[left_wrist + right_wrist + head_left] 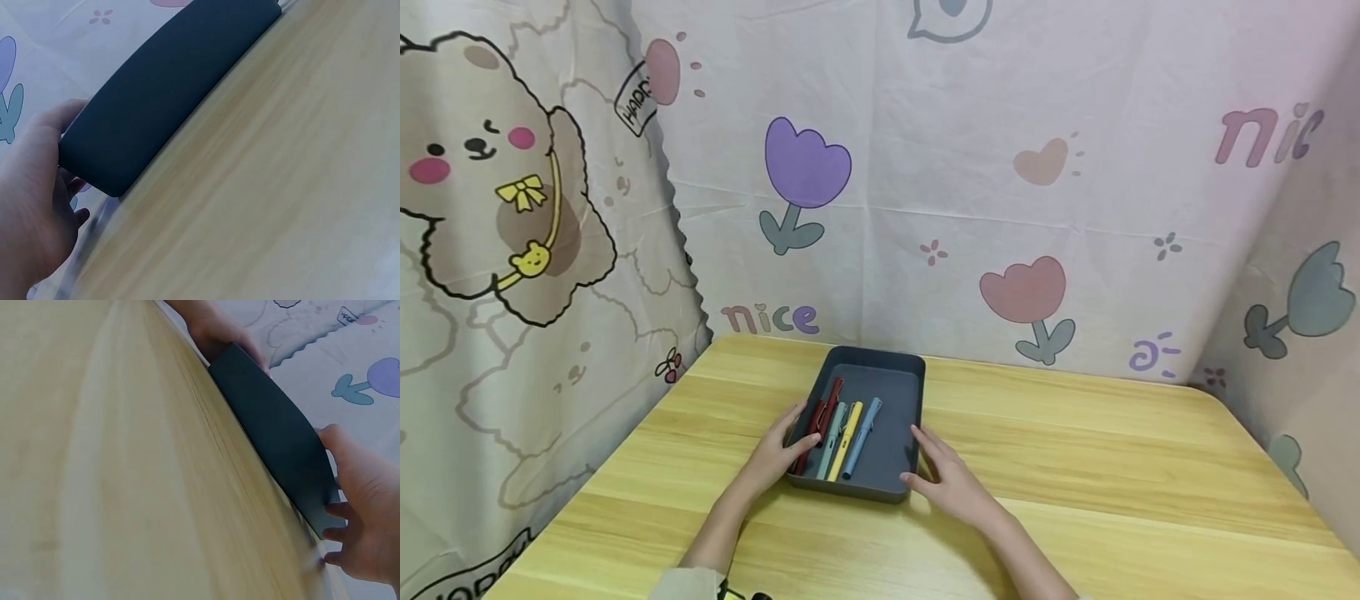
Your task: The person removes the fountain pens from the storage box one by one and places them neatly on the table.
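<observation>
A dark grey rectangular tray (891,433) lies on the table, holding several clip pens on its left side. Among them are a dark red pen (832,396), a green pen (830,443), a yellow pen (847,442) and a blue pen (861,442). My left hand (771,457) grips the tray's left wall near the front corner, thumb over the rim and fingers outside. At the front right corner, my right hand (957,485) rests against the outer wall with thumb and fingers spread. In the right wrist view, its fingertips (334,534) are at the tray's lower corner.
The wooden table (1075,450) extends widely to the right of the tray. A printed cloth (925,167) with flowers hangs behind it, close to the tray's far end. Another cloth (587,350) with a bear print hangs along the left side.
</observation>
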`<move>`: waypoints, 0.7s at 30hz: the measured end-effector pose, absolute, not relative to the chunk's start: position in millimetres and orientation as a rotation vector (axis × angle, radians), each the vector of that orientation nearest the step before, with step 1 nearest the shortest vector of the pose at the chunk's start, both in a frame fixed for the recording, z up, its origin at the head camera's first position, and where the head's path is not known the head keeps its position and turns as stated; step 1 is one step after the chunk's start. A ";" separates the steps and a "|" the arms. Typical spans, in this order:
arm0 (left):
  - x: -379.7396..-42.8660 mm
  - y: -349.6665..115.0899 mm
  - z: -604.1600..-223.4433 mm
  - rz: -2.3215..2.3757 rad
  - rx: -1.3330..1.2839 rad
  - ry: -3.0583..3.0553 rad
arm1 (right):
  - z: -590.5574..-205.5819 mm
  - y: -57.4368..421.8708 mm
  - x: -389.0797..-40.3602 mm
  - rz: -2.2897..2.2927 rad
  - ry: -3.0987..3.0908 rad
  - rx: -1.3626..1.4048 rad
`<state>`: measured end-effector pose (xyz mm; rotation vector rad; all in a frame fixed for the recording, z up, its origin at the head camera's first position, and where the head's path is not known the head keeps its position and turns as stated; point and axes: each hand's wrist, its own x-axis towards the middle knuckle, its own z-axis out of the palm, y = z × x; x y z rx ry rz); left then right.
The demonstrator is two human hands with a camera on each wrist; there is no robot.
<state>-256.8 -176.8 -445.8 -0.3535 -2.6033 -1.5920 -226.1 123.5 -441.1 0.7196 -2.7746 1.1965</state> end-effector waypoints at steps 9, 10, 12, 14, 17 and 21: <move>-266.3 -178.6 -444.5 -1.658 -0.338 -2.552 | -438.5 124.7 -228.4 1.218 -2.775 0.709; -268.5 -179.1 -444.0 -1.680 -0.337 -2.541 | -437.8 124.9 -229.0 1.219 -2.773 0.706; -272.7 -180.7 -443.2 -1.737 -0.345 -2.517 | -436.7 125.3 -229.6 1.225 -2.771 0.702; -276.5 -182.7 -442.9 -1.786 -0.347 -2.497 | -436.1 125.4 -229.6 1.227 -2.777 0.701; -281.6 -185.8 -443.1 -1.805 -0.361 -2.493 | -435.8 125.1 -229.3 1.229 -2.787 0.706; -286.0 -189.0 -444.9 -1.706 -0.412 -2.526 | -435.4 125.0 -228.7 1.222 -2.805 0.731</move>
